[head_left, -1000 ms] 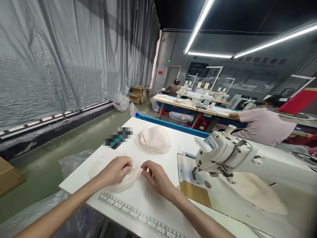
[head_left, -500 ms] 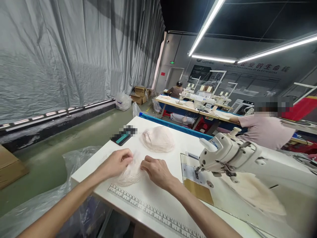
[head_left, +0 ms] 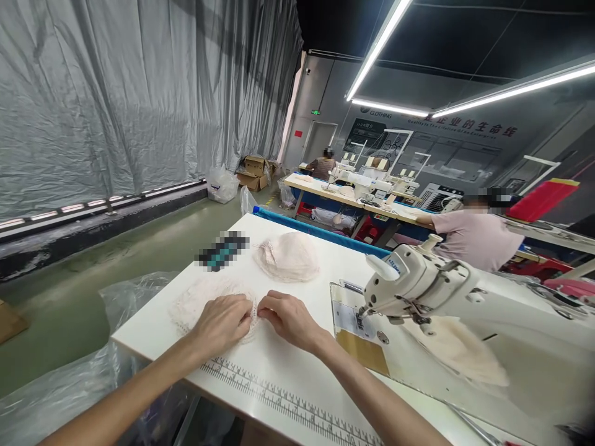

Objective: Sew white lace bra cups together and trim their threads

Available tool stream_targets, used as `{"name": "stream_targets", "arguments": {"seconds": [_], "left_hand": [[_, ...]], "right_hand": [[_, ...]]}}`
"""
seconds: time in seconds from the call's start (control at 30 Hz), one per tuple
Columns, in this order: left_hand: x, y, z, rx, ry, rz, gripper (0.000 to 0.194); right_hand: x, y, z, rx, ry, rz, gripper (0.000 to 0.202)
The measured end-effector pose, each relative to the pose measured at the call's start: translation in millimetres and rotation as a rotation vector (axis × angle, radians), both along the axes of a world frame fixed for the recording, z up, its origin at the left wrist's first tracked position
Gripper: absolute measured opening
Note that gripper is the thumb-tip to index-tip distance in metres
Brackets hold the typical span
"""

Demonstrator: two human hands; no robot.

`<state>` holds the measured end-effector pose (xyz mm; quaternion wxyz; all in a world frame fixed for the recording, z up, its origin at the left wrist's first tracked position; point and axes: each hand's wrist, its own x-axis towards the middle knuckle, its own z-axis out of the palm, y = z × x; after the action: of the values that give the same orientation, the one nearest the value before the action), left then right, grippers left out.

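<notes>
A pale pink lace fabric piece (head_left: 193, 301) lies on the white table (head_left: 283, 365), spread to the left of and beneath my left hand (head_left: 226, 322). The fingers of that hand are pinched on the lace near its right edge. My right hand (head_left: 289, 317) meets the same edge from the right, thumb and fingertips closed on it. Only a small gap separates the two hands. Behind them sits a second pale pink fabric piece (head_left: 288, 256), bunched in a rounded heap and touched by neither hand.
A white sewing machine (head_left: 418, 285) stands at right, with beige fabric (head_left: 460, 350) beside it. A pixelated phone (head_left: 222, 251) lies at back left. A printed ruler (head_left: 279, 399) runs along the front edge. Another person (head_left: 474, 238) sits beyond the machine.
The lace has spread out leftward under my left hand. Both hands have come closer together at its right edge. The whole view has shifted slightly.
</notes>
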<state>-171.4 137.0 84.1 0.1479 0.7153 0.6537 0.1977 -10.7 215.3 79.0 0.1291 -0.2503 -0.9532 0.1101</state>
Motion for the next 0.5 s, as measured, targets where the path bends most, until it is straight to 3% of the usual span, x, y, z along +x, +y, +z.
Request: {"name": "stream_targets", "arguments": {"seconds": [0.3, 0.5], "left_hand": [[-19, 9, -2.1, -0.087, -0.261, -0.002, 0.021], [-21, 7, -0.3, -0.101, -0.276, 0.03, 0.022]], "right_hand": [[-2, -12, -5.8, 0.077, 0.053, -0.017, 0.009], [-2, -15, -5.9, 0.156, -0.035, 0.02, 0.019]]}}
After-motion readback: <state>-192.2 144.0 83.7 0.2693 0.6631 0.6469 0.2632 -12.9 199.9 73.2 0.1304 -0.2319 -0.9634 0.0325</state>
